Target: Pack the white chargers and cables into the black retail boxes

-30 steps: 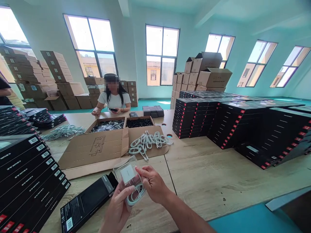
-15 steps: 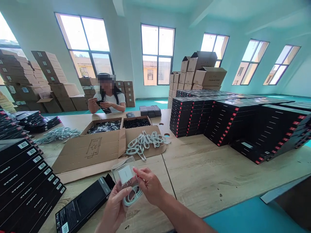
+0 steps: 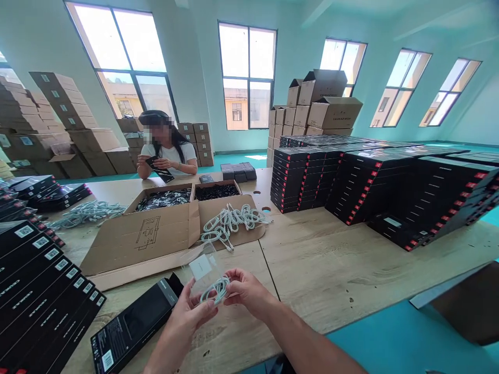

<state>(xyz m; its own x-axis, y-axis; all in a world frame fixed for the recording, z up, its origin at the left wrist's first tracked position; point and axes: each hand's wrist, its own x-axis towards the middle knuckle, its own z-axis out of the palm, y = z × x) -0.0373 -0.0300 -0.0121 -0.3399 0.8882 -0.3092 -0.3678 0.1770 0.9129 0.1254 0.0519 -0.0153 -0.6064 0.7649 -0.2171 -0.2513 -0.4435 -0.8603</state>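
Observation:
My left hand point(image 3: 189, 314) is closed on the lower left side of a clear plastic tray point(image 3: 212, 258). A white charger point(image 3: 200, 266) sits in the tray's upper part, with a coiled white cable point(image 3: 215, 292) in the lower part. My right hand point(image 3: 249, 293) pinches the cable coil and tray edge from the right; its fingertips partly cover the coil. Left of my hands lies a black box point(image 3: 134, 324) with its end flap open. Beyond the tray, a loose bunch of white cables point(image 3: 234, 223) rests on cardboard.
An opened carton point(image 3: 156, 234) holds small packets and black pieces. Stacked black boxes stand at left point(image 3: 42, 296) and right point(image 3: 374, 182). More cables point(image 3: 93, 213) lie far left. Across the table point(image 3: 331, 265) a person point(image 3: 167, 148) handles a dark item.
My right hand has moved from the charger down to the cable coil. The tray stays in my left hand. The view has tilted slightly downward, and the person opposite has lowered the dark item.

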